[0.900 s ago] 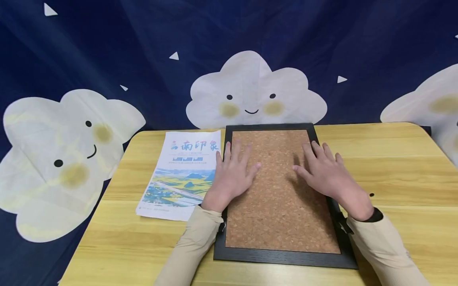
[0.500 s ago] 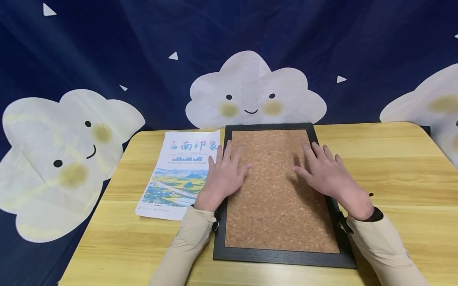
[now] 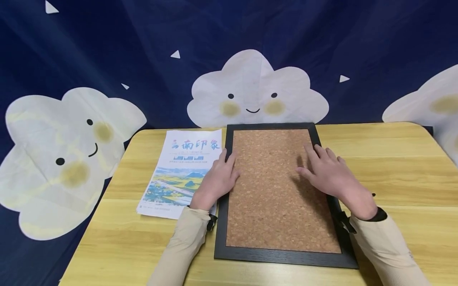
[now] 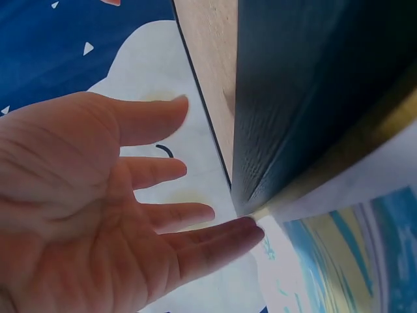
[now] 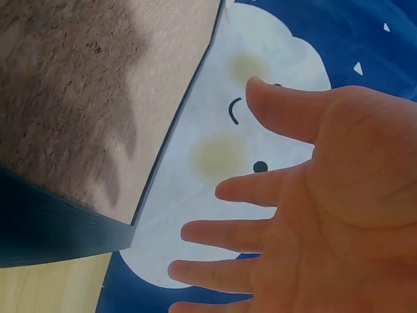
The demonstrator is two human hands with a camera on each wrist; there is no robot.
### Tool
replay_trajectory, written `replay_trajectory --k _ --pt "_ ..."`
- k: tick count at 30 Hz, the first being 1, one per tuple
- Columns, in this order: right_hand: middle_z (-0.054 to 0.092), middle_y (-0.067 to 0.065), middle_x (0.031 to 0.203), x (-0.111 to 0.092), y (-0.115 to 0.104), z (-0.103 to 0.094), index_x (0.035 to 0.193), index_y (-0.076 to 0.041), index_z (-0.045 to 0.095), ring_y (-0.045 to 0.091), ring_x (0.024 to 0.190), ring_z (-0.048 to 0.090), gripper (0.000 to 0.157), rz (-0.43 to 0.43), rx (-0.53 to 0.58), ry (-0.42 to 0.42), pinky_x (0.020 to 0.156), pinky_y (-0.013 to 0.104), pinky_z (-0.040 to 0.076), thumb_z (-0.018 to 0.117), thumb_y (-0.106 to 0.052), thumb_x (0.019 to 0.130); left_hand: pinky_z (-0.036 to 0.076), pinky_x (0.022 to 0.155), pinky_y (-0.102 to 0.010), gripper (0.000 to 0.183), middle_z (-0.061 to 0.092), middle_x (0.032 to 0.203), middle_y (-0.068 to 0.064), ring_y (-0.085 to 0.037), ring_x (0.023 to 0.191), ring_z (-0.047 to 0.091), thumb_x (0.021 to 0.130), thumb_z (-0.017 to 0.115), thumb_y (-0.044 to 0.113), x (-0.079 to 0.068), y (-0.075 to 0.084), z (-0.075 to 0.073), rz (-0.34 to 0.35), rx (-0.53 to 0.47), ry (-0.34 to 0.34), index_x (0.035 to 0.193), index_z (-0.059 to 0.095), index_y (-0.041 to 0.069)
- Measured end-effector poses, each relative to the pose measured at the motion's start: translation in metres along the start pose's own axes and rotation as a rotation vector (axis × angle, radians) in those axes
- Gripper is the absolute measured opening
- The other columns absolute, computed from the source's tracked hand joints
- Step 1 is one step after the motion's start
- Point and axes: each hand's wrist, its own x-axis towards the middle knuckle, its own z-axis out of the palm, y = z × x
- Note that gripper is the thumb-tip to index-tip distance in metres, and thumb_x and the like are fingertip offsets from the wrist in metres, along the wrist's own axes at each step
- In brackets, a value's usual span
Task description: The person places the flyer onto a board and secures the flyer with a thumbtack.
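Observation:
A corkboard [image 3: 272,198] with a black frame lies flat on the table, its long sides running away from me. My left hand [image 3: 216,179] is over the frame's left side, beside the printed sheets. In the left wrist view that hand [image 4: 124,202] has its fingers spread and nothing in them; the outer fingertips come near the frame edge [image 4: 273,117]. Above the right side of the board hovers my right hand [image 3: 330,172], casting a shadow on the cork. Its fingers [image 5: 228,233] are extended and hold nothing in the right wrist view.
Printed paper sheets [image 3: 179,178] with a landscape picture and blue lettering lie left of the board, partly behind my left hand. The wooden table [image 3: 404,167] extends to both sides. Behind it hangs a dark blue cloth [image 3: 150,47] with white smiling clouds.
My left hand has moved left and slightly toward me, off the cork to the board's left edge. The right hand, board and sheets stay nearly where they were.

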Motion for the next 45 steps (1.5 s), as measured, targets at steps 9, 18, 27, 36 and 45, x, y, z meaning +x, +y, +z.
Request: replay_trajectory --k 9,18,27,36,45 --pt "0.035 0.042 0.150 0.001 0.010 -0.007 0.159 0.008 0.027 0.063 0.134 0.036 0.074 -0.006 0.015 -0.027 0.099 0.075 0.036 0.053 -0.040 0.108 0.044 0.108 -0.054 0.058 0.027 0.163 -0.027 -0.045 0.144 0.040 0.107 0.055 0.008 0.002 0.000 -0.004 -0.040 0.003 -0.042 0.161 0.035 0.006" --pt "0.051 0.043 0.137 0.002 0.023 -0.020 0.149 0.014 0.042 0.059 0.123 0.052 0.065 -0.028 0.043 -0.067 0.097 0.067 0.044 0.062 -0.031 0.105 0.049 0.101 -0.053 0.061 0.031 0.158 -0.030 -0.045 0.138 0.046 0.106 0.057 0.008 0.006 -0.006 -0.003 -0.093 -0.043 -0.075 0.162 0.031 0.006" --pt "0.064 0.038 0.118 -0.001 0.031 -0.028 0.138 0.016 0.050 0.054 0.111 0.062 0.054 -0.053 0.059 -0.068 0.091 0.063 0.048 0.065 -0.022 0.104 0.046 0.103 -0.052 0.064 0.035 0.154 -0.029 -0.041 0.139 0.043 0.107 0.059 0.016 0.010 -0.008 -0.006 -0.184 -0.049 -0.142 0.162 0.030 0.003" --pt "0.065 0.036 0.116 -0.004 0.033 -0.028 0.138 0.016 0.051 0.053 0.110 0.062 0.054 -0.034 0.067 -0.078 0.090 0.063 0.049 0.064 -0.025 0.104 0.045 0.105 -0.051 0.064 0.034 0.156 -0.028 -0.040 0.141 0.042 0.107 0.058 0.016 0.012 -0.006 -0.004 -0.193 -0.038 -0.159 0.162 0.030 0.003" --pt "0.065 0.038 0.115 -0.008 0.038 -0.029 0.135 0.015 0.053 0.055 0.108 0.063 0.049 -0.032 0.077 -0.066 0.088 0.063 0.050 0.063 -0.023 0.105 0.043 0.106 -0.052 0.064 0.031 0.158 -0.028 -0.041 0.143 0.039 0.107 0.058 0.016 0.011 -0.007 -0.003 -0.190 -0.070 -0.163 0.163 0.029 0.004"
